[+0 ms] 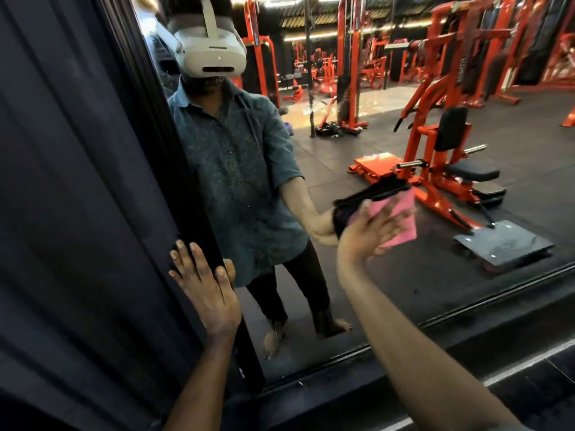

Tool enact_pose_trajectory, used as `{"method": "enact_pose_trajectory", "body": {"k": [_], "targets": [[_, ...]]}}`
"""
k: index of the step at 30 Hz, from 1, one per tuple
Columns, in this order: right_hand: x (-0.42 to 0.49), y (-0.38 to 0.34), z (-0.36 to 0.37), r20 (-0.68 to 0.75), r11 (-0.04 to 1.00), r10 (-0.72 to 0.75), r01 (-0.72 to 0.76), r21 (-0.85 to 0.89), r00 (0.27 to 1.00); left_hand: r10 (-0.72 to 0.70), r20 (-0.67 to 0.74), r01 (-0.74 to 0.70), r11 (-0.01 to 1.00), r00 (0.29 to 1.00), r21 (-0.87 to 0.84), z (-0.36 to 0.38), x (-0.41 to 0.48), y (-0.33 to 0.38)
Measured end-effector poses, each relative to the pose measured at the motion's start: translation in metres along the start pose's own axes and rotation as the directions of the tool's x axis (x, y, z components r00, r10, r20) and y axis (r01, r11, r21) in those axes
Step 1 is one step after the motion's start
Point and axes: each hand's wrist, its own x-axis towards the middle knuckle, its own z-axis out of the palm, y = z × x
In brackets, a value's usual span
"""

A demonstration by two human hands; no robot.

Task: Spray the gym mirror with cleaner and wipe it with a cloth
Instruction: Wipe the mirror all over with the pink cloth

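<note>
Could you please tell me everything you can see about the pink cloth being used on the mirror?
The pink cloth looks like a soft, folded rectangle of fabric, slightly blurred. It lies flat against the mirror glass, low and right of centre. The right hand presses it there with spread, fairly straight fingers covering its lower left part, while its upper right corner shows free. A dark shape meets its top edge; I cannot tell what that is. Its reflection is mostly hidden.

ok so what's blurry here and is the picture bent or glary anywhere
Head view: the right hand and the pink square cloth it presses flat on the large wall mirror are motion-smeared; the left hand, flat on the dark mirror frame, is sharper. Wide-angle bending curves the frame and the mirror's lower edge. Ceiling strip lights glare in the reflection.
</note>
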Motion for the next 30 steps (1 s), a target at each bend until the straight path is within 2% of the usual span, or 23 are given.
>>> {"method": "enact_pose_trajectory", "body": {"k": [1,2,4,6,8,10,12,15,20,25,28,30], "targets": [[-0.025,-0.009,0.006,0.062,0.989,-0.137,0.14,-0.049,0.989,0.0,0.003,0.0,1.0,1.0,-0.004,-0.002,0.0,0.0],[-0.046,-0.02,0.012,0.133,0.949,-0.292,0.304,-0.084,0.947,0.004,0.005,-0.004,1.0,1.0,-0.009,-0.003,0.0,0.0],[-0.071,-0.045,0.02,0.251,0.79,-0.57,0.606,-0.093,0.782,0.014,0.007,-0.014,1.0,1.0,-0.023,-0.005,-0.001,0.0],[-0.073,-0.082,0.02,0.319,0.626,-0.722,0.776,-0.077,0.614,0.014,0.012,-0.014,0.999,1.0,-0.042,-0.007,0.0,0.001],[-0.065,-0.117,0.02,0.322,0.517,-0.795,0.852,-0.083,0.514,0.005,0.009,-0.005,0.999,1.0,-0.05,-0.008,-0.001,0.002],[-0.051,-0.146,0.022,0.3,0.482,-0.816,0.868,-0.117,0.494,-0.003,-0.004,0.003,0.999,1.0,-0.05,-0.007,-0.001,0.004],[-0.044,-0.167,0.021,0.273,0.496,-0.814,0.858,-0.132,0.513,-0.015,-0.015,0.015,0.999,1.0,-0.046,-0.004,-0.002,0.006],[-0.048,-0.157,0.019,0.258,0.509,-0.819,0.856,-0.086,0.513,-0.054,-0.028,0.053,0.998,0.998,-0.04,-0.001,-0.004,0.007],[-0.07,-0.049,0.004,0.355,0.411,-0.845,0.91,-0.044,0.399,-0.085,-0.009,0.085,0.996,0.996,-0.014,-0.002,-0.009,0.01],[-0.091,0.059,-0.014,0.531,0.383,-0.76,0.918,-0.101,0.375,-0.172,0.07,0.174,0.985,0.983,-0.012,-0.009,-0.039,0.018],[-0.094,0.088,-0.03,0.618,0.393,-0.705,0.917,-0.07,0.349,-0.214,0.132,0.215,0.977,0.968,0.01,-0.014,-0.061,0.018],[-0.096,0.092,-0.036,0.663,0.421,-0.653,0.903,-0.086,0.367,-0.235,0.187,0.234,0.972,0.954,0.028,-0.017,-0.074,0.017]]}}
